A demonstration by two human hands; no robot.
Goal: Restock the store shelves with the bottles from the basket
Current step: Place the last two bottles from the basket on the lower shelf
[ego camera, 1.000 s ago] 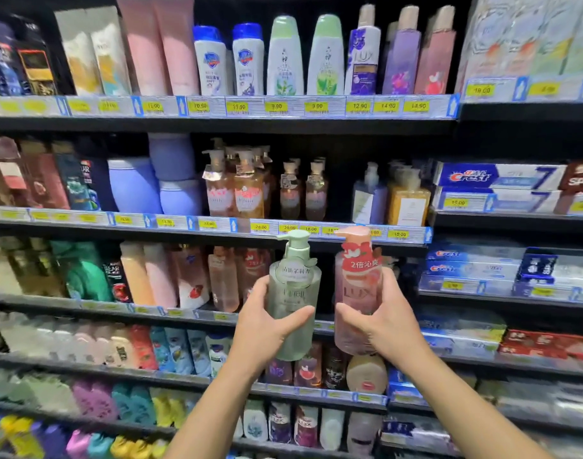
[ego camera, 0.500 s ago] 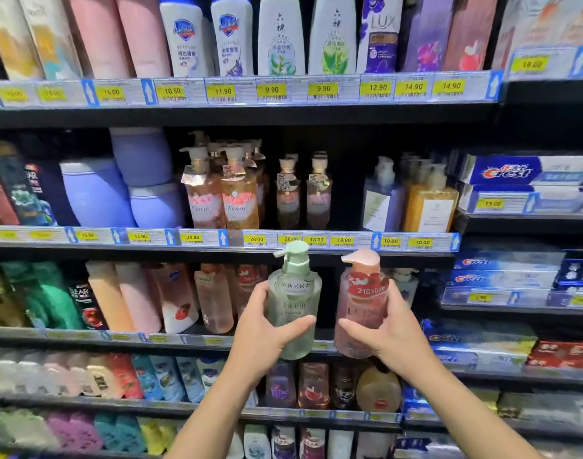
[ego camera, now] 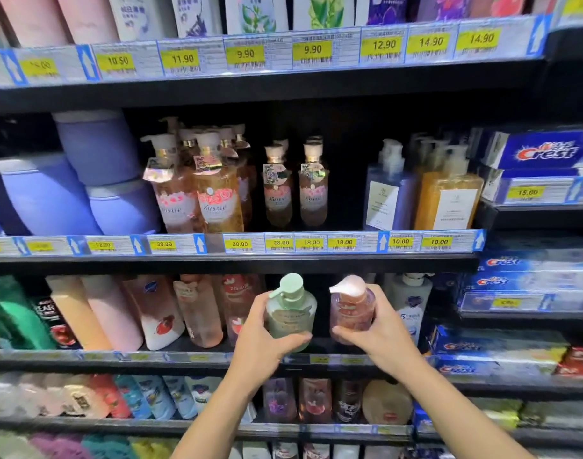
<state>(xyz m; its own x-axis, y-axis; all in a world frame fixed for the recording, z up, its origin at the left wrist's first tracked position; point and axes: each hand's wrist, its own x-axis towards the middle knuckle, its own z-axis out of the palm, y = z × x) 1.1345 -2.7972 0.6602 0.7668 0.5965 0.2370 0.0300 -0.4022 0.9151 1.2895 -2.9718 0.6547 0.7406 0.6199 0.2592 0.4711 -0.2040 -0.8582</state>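
At the shelf (ego camera: pixel 184 356) gap, peach bottles (ego camera: pixel 200 313) left, white bottle (ego camera: pixel 412 303) right, your left hand (ego camera: pixel 260 339) clamped round matte green bottle (ego camera: pixel 291 314), right hand (ego camera: pixel 384 336) round translucent pink bottle (ego camera: pixel 349 309), perhaps set down.

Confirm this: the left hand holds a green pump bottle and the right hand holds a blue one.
One slip: in the head view the right hand holds a pink pump bottle, not a blue one. The left hand does hold the green pump bottle.
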